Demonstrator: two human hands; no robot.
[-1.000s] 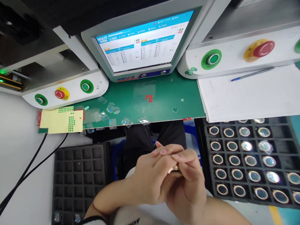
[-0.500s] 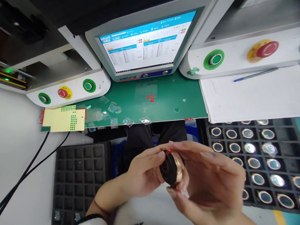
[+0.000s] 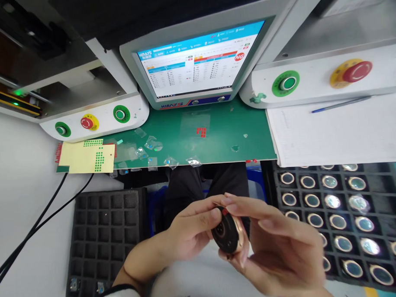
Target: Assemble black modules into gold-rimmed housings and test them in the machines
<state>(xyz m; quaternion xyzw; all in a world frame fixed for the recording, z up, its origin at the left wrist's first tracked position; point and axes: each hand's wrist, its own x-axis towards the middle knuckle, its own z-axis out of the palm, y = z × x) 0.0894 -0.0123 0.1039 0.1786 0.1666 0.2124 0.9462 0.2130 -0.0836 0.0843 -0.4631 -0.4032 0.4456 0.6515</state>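
Note:
Both my hands hold one small round part [image 3: 227, 233] over my lap: a black disc with a gold rim and a tiny red mark at its top edge. My left hand [image 3: 188, 233] pinches its left side with thumb and fingertips. My right hand [image 3: 276, 245] cups it from the right, fingers over the top and thumb under the rim. A black tray [image 3: 377, 211] of several similar gold-rimmed round parts lies just right of my right hand.
A black foam tray [image 3: 103, 238], nearly bare, lies at the left. A green mat [image 3: 217, 137] holds clear film scraps and a yellow sticker sheet [image 3: 86, 156]. Behind stand a monitor [image 3: 198, 64] showing a red NG badge, button panels, papers [image 3: 336, 128] and a pen.
My hands opened from a clasp and turned the round part so its black face shows. The camera tilted slightly. A red NG badge appeared on the monitor.

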